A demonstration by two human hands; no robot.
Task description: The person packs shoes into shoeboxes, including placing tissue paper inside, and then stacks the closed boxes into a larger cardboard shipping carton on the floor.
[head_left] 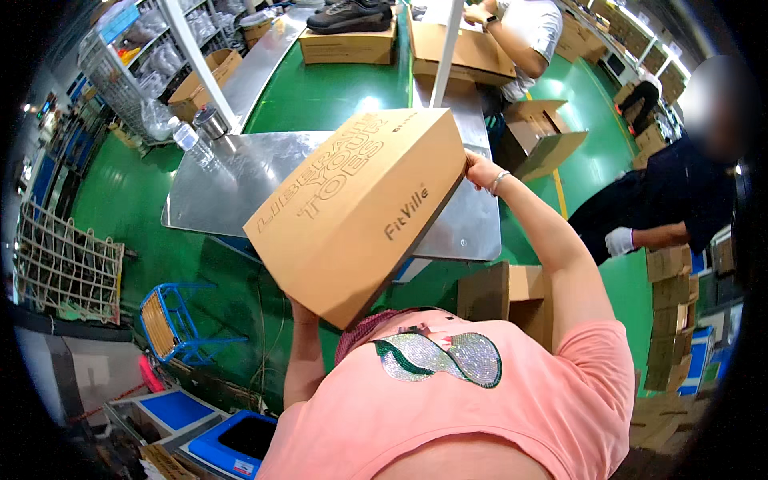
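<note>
- A brown box (pixel 352 216), its lid looking closed, tilts in a worker's grasp above the near side of a metal table (pixel 468 232); whether it touches the tabletop cannot be told.
- Steady handling here, by judgement, calls for support at two opposite ends, a palm beneath the low near corner, and a slow turn so the lid does not slip.
- The bottle (pixel 190 144) and metal cup (pixel 211 122) near the table's far left edge merit a wide berth from any swinging corner.
- The right hand (pixel 482 172), a bracelet (pixel 499 182) at its wrist, is clamped on the box's far right end, the arm stretched forward and only slightly bent.
- The left hand (pixel 299 310) is mostly hidden beneath the near left corner, its forearm rising steeply; how its fingers are set cannot be told.
</note>
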